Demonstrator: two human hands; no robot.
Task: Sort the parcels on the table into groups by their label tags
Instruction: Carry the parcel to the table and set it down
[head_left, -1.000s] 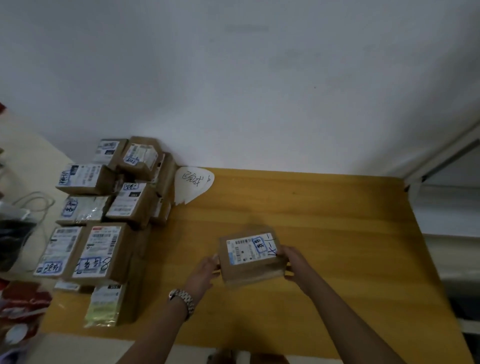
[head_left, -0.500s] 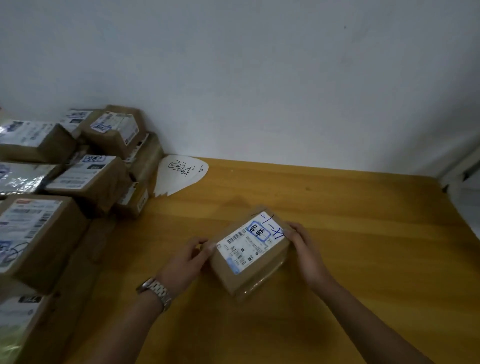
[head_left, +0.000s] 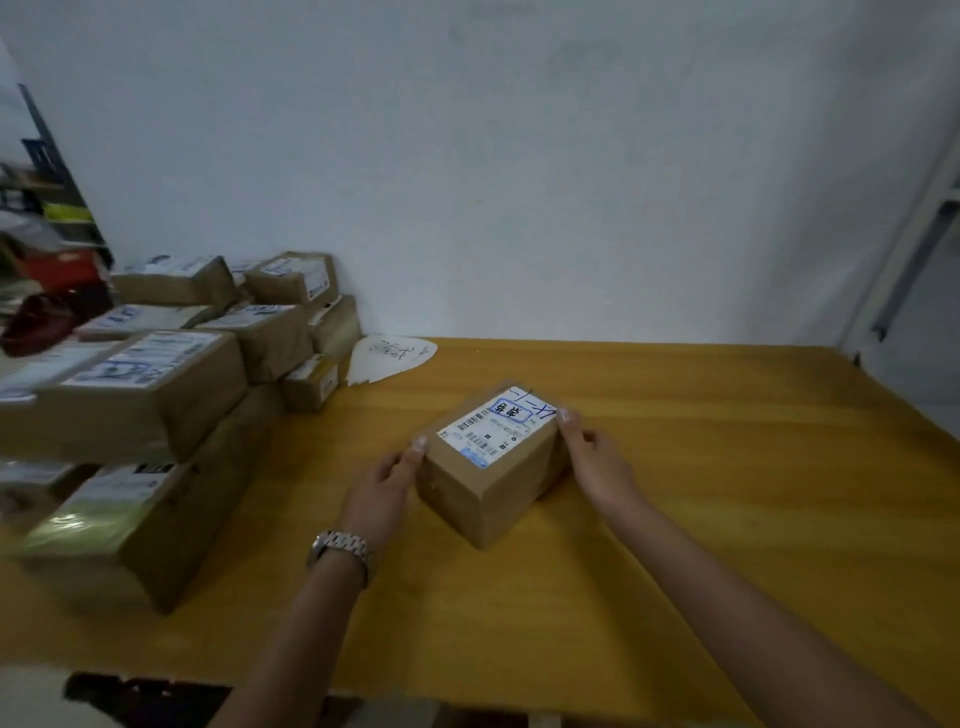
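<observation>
- Two hands, left hand (head_left: 384, 483) and right hand (head_left: 597, 462), are gripped round the small brown cardboard parcel (head_left: 493, 467), rested mid yellow wooden surface (head_left: 727, 493).
- Pinched by fingertips, it could be dropped on lifting, or its tag misread.

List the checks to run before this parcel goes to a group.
1. Grip: left hand and right hand hold the parcel by opposite sides: ok.
2. The label faces up: ok.
3. The blue-marked tag reads clearly: cannot tell, too small.
4. Bare table right of the parcel for setting down: ok.
5. Matching tags in the stack at left: cannot tell, blurred.
</observation>
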